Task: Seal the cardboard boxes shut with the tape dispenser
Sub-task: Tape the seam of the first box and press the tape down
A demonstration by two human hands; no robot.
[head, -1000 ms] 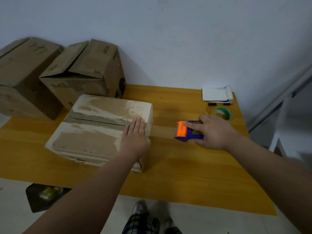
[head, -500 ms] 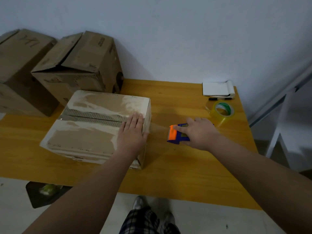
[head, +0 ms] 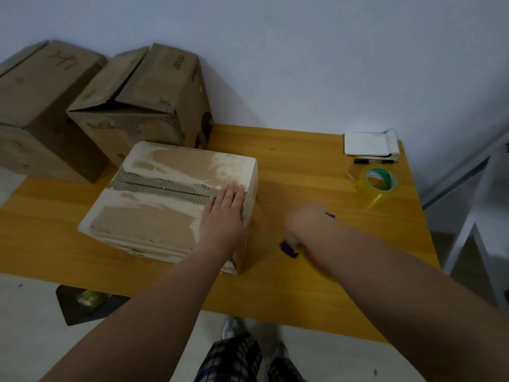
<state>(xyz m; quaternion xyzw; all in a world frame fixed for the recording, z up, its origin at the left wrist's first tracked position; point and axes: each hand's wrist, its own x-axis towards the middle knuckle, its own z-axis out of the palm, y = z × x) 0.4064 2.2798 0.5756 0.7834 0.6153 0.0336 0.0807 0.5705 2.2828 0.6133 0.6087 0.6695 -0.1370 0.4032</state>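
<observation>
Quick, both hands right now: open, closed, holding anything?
Left hand: open, flat on the pale taped cardboard box.
Right hand: blurred, but gripping the purple-and-orange plastic tape dispenser.

Worn cardboard box (head: 154,216) beside blurred tape dispenser (head: 288,249)

Tabletop (head: 303,161) orange-yellow woodgrain. Front cardboard box (head: 154,216) brown, whitish patches. Tape dispenser (head: 287,248) purple, orange. Tape roll (head: 367,190) yellowish, green-white core. Notepad (head: 369,143) white. Trousers (head: 231,359) dark plaid.

Pale wall (head: 303,51), yellow wooden table (head: 275,293)
</observation>
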